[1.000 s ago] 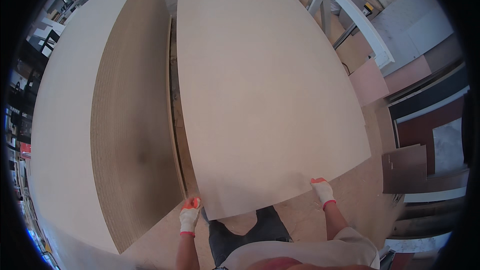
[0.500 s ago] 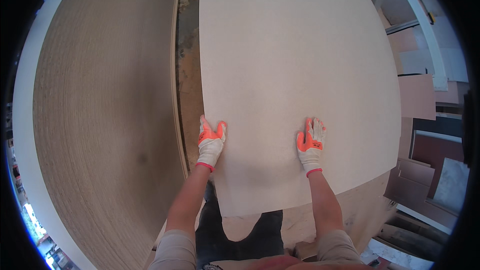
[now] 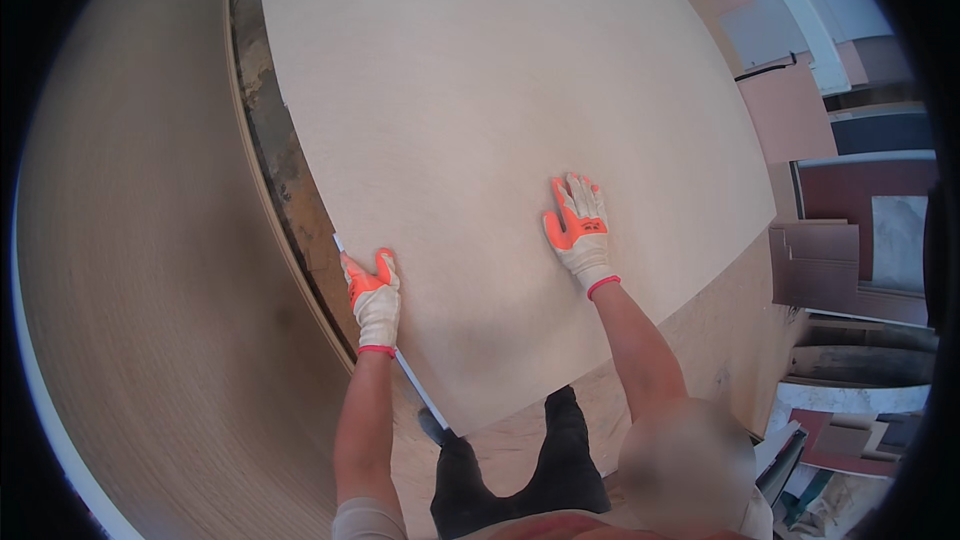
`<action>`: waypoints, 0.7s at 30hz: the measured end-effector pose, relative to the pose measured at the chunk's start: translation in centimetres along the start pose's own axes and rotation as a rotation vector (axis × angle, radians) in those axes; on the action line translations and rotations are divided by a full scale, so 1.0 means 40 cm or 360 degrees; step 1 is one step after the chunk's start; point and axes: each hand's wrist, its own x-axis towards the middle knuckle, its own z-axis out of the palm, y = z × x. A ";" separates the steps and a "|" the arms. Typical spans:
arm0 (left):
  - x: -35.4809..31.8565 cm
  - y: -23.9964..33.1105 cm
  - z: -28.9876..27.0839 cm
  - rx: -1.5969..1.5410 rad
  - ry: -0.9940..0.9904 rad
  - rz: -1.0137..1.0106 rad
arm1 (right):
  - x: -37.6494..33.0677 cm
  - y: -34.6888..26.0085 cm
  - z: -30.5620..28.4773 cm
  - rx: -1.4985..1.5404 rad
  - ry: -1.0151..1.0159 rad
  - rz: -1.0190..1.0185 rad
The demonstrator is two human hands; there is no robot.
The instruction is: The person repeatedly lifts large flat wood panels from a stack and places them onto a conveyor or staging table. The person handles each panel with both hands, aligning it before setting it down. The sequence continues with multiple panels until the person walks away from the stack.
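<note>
Beside stacked boards, gloved hands press a smooth pale panel.

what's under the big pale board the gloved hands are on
Past the pale board's near edge, brown floor and the person's dark trousers show. Along its left edge a dark gap shows. Whatever supports its middle is covered.

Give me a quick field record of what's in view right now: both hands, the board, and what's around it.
left hand: gloved left hand, gripping the left edge of the large pale board, thumb on top
right hand: gloved right hand, laid flat and open on the board's face, away from any edge
board: plain light sheet, fills most of the view, its near corner just in front of the person's legs
left of board: stack of sheets showing layered edges, a dark gap between it and the board
right of board: brown and dark red offcut panels on the floor
</note>
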 end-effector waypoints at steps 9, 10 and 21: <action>0.107 0.047 0.007 0.0050 -0.0053 -0.0032 | 0.109 -0.008 0.015 -0.0002 -0.0050 -0.0013; 0.103 0.047 0.006 0.0030 -0.0084 -0.0095 | 0.108 -0.008 0.016 -0.0040 -0.0151 0.0057; 0.039 0.082 -0.078 -0.0238 -0.0073 -0.0100 | 0.109 0.005 0.029 -0.0048 0.0056 -0.0024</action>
